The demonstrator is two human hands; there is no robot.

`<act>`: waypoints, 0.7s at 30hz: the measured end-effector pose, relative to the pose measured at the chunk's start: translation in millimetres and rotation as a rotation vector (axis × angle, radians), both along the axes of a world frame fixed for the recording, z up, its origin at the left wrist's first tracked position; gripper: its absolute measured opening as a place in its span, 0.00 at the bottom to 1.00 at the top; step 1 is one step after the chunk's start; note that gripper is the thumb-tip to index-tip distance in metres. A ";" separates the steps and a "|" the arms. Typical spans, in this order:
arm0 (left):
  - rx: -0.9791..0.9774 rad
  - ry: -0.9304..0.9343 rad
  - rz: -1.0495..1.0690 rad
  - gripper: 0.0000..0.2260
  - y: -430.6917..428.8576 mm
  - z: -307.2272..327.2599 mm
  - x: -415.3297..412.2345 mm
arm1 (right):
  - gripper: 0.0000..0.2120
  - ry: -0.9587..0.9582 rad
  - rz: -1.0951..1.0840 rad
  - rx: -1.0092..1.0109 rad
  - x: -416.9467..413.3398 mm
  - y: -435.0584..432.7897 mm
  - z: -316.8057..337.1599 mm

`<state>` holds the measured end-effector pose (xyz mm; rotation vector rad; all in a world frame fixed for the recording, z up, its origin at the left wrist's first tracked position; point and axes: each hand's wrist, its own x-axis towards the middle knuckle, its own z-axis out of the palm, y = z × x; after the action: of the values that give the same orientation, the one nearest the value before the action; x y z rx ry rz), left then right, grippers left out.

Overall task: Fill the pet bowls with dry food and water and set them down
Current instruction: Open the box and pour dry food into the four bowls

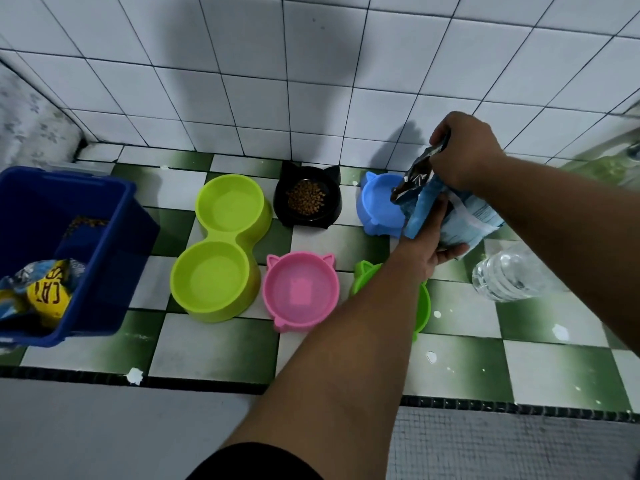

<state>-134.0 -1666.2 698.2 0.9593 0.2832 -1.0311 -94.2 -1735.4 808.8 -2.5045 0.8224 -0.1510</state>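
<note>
1. Both hands grip the food bag [460, 220] tilted over the blue bowl [375, 199]: left hand [436, 237] underneath, right hand [464, 150] pinching the top.
2. Black bowl [306, 197] holds kibble; pink bowl [300, 289] looks empty.
3. Next, I'd judge: tip further, pour steadily.

Both hands tilt a light-blue foil food pouch [460, 216] over the blue cat-eared plastic bowl [375, 202]: right hand [465, 150] gripping its top, left hand [429, 244] apparently supporting underneath. At nine o'clock, the black cat-eared bowl [307, 197] holds brown kibble [306, 199].
</note>
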 end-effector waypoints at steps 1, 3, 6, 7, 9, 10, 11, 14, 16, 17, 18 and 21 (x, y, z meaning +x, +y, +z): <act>-0.001 -0.002 -0.003 0.42 -1.8 0.7 -1.2 | 0.12 0.009 0.002 -0.004 -0.5 -1.4 -0.4; 0.009 -0.005 0.002 0.40 -5.2 -0.6 -2.9 | 0.12 0.012 -0.007 -0.007 -2.0 -4.7 -0.9; 0.032 -0.008 0.002 0.43 -9.9 -2.2 -4.7 | 0.12 0.021 -0.017 -0.012 -4.3 -10.2 -2.9; 0.036 -0.006 0.002 0.43 -11.7 -3.1 -5.0 | 0.12 0.023 -0.019 -0.011 -4.8 -11.7 -3.6; 0.036 0.002 -0.001 0.46 -14.3 -3.9 -5.6 | 0.12 0.029 -0.016 -0.011 -4.9 -13.8 -5.0; 0.042 0.006 -0.007 0.48 -15.6 -4.8 -5.8 | 0.12 0.035 -0.008 -0.015 -4.9 -15.0 -5.7; 0.049 0.007 -0.010 0.49 -16.7 -6.2 -6.1 | 0.12 0.038 -0.004 -0.018 -5.3 -16.2 -6.5; 0.042 0.019 -0.004 0.51 -18.1 -10.2 -7.3 | 0.12 0.043 0.000 -0.015 -7.1 -18.8 -9.1; 0.050 0.019 0.009 0.53 -20.3 -13.5 -8.6 | 0.12 0.045 0.003 -0.017 -8.7 -20.4 -10.9; 0.058 0.014 0.016 0.54 -22.2 -15.5 -9.2 | 0.12 0.046 0.002 -0.017 -9.7 -21.1 -11.5; 0.069 0.006 0.014 0.55 -23.0 -15.7 -10.0 | 0.12 0.050 0.004 -0.019 -10.4 -21.5 -12.2; 0.086 -0.010 -0.003 0.55 -23.3 -10.1 -11.2 | 0.12 0.047 -0.001 -0.019 -12.2 -23.8 -13.2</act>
<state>-145.2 -1689.5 688.0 1.0420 0.3198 -1.0237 -106.4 -1759.2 795.6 -2.5345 0.8445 -0.1007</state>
